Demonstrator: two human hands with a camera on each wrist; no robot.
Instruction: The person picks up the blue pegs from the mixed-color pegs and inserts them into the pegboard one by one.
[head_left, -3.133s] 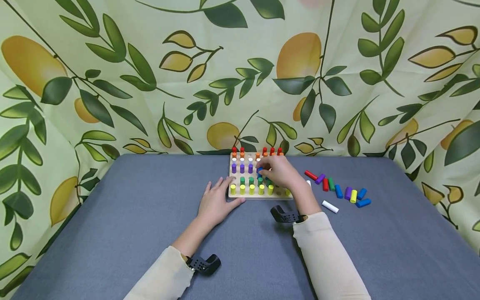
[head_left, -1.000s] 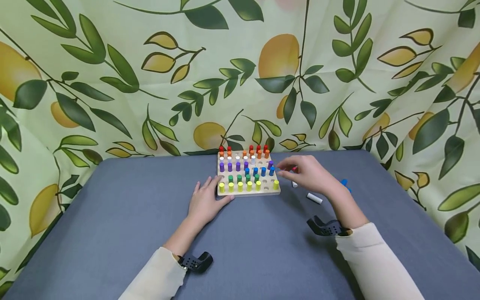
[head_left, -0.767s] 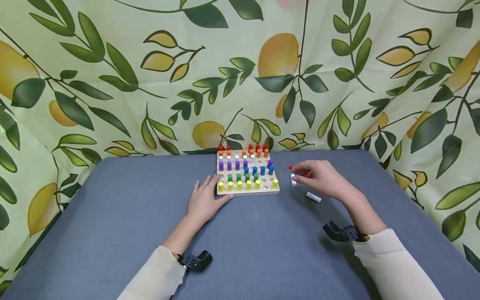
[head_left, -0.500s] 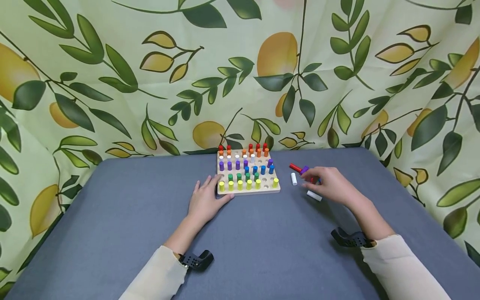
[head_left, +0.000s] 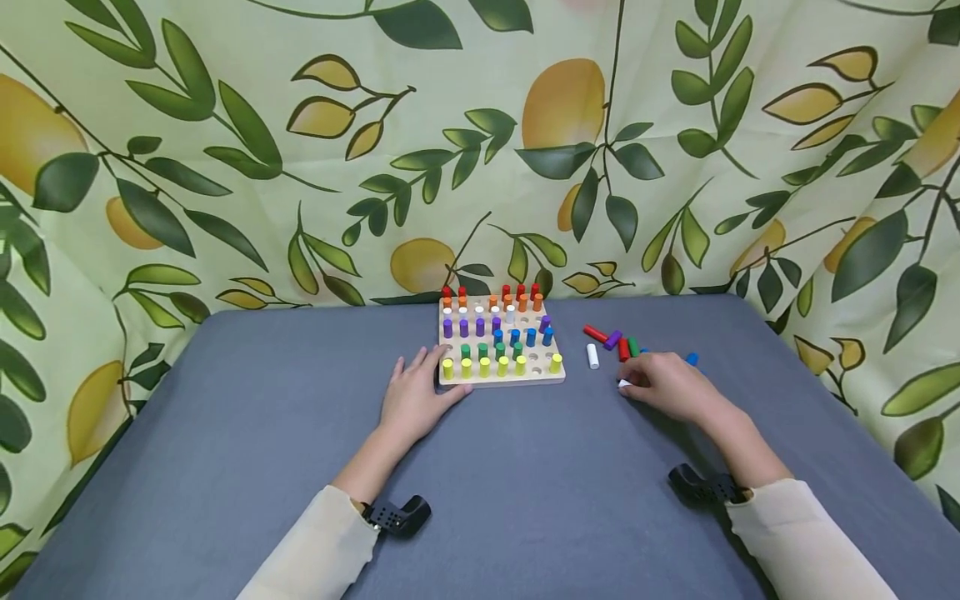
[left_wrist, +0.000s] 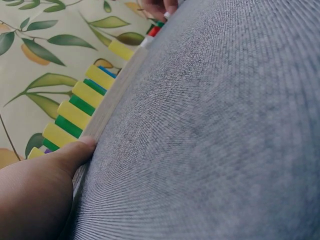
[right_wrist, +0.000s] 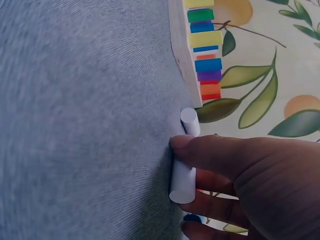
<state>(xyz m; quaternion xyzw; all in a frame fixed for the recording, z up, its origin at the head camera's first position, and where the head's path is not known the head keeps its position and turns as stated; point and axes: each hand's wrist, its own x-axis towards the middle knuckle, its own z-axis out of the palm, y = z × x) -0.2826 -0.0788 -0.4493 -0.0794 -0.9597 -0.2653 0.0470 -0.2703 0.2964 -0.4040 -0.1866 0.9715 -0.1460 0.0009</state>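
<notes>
Fingers of your right hand (head_left: 671, 385) pinch a white peg (right_wrist: 183, 186), only its width apart; squeeze evenly, letting your spread left hand (head_left: 415, 404) steady the board (head_left: 495, 382).

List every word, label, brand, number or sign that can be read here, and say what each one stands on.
None: no readable text shows in any view.
Light wooden pegboard: no lettering visible on its front edge.
White cylindrical peg in the right hand: no lettering on the part that shows.
Black plastic wrist device on the left arm: any marking is too small to read.
Leaf-and-fruit cloth backdrop: printed pictures, no letters.
</notes>
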